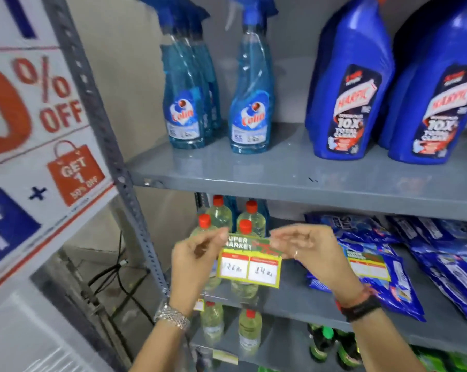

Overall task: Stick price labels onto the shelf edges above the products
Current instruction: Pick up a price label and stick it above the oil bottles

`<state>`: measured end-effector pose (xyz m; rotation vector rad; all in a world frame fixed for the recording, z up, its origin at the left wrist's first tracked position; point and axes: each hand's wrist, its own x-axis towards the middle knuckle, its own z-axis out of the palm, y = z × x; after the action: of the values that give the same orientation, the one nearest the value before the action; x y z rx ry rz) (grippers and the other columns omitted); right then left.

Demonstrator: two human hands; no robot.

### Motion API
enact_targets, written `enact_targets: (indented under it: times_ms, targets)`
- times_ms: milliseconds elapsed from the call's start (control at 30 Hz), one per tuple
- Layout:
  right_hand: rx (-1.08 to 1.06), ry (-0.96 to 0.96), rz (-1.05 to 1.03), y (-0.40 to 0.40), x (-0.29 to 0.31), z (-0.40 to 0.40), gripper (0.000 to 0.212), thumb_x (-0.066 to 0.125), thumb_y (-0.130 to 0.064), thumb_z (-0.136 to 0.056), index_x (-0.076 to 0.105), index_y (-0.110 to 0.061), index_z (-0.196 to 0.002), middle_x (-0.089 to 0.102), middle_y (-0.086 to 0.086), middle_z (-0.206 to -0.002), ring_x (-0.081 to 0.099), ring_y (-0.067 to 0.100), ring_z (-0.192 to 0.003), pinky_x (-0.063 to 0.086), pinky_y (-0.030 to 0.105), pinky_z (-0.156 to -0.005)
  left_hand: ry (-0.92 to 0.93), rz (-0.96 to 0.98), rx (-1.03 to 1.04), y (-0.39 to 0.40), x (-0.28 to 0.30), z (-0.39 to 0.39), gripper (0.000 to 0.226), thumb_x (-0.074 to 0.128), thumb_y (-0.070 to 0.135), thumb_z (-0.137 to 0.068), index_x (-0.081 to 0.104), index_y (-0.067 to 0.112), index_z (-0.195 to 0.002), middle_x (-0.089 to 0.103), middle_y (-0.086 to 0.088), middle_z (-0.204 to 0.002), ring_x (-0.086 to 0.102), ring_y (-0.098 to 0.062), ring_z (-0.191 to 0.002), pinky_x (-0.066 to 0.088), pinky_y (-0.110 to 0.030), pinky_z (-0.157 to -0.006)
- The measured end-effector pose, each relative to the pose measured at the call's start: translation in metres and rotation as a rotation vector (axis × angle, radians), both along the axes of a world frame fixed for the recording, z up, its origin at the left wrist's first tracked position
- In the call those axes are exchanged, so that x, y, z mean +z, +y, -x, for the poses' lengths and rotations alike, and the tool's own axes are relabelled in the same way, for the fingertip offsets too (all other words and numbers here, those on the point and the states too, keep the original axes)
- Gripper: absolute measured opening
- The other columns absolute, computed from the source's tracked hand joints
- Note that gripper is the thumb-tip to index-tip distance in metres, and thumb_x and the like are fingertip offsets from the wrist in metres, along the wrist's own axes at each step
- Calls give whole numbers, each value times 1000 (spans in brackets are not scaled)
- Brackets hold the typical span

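Note:
A yellow and green price label (249, 260) with two white price boxes hangs between my hands, in front of the clear bottles with red caps (249, 220). My left hand (197, 260) pinches its top left corner and my right hand (302, 253) pinches its top right corner. The grey shelf edge (307, 198) above those bottles is bare and lies a little above the label. Another label of the same kind (369, 267) sits further right, by the blue pouches.
Blue spray bottles (249, 103) and big blue cleaner bottles (353, 89) stand on the upper shelf. Blue pouches (428, 253) lie on the middle shelf at right. A sale poster (39, 130) hangs left of the perforated upright (114, 157). Green bottles (331, 345) stand lower down.

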<state>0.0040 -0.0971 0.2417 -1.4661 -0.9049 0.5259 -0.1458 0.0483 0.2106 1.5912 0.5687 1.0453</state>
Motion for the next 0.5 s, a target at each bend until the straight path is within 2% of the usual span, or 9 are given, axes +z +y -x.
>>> enact_targets:
  times_ms: [100,200,300,367,500]
  targets:
    - [-38,-134,-114,31,42,27,10,76,-7,-70,74,-14,-77,75,-16,-68,68,2,-67,53,12,-63,-39,-118,7,35,41,25,12,71,23,-76,74,32,-84,75,21,-75,67,3,-69,53,-11,-66]
    - [-124,-223,-157,61,64,47,13,76,-6,-71,71,-18,-70,69,-25,-58,61,-6,-57,46,5,-57,-5,-216,34,63,66,36,16,74,20,-74,72,34,-83,73,25,-69,65,8,-65,50,-8,-64]
    - [-276,-315,-170,85,70,57,24,73,-6,-73,64,-27,-65,67,-17,-57,59,-4,-55,45,6,-56,-4,-250,66,83,78,33,13,75,13,-76,74,24,-84,71,24,-64,64,9,-63,48,-7,-62]
    - [-347,-376,-155,96,69,59,20,70,-7,-75,64,-24,-68,67,-12,-67,60,-4,-59,47,6,-58,8,-244,69,91,80,28,13,76,16,-75,76,15,-88,73,16,-71,64,8,-62,48,-7,-61]
    - [-439,-438,-113,106,65,58,17,68,-7,-76,65,-22,-70,64,-15,-68,58,-7,-63,45,2,-60,51,-252,69,98,76,21,17,77,20,-74,77,11,-89,73,6,-73,63,10,-58,45,-3,-57]
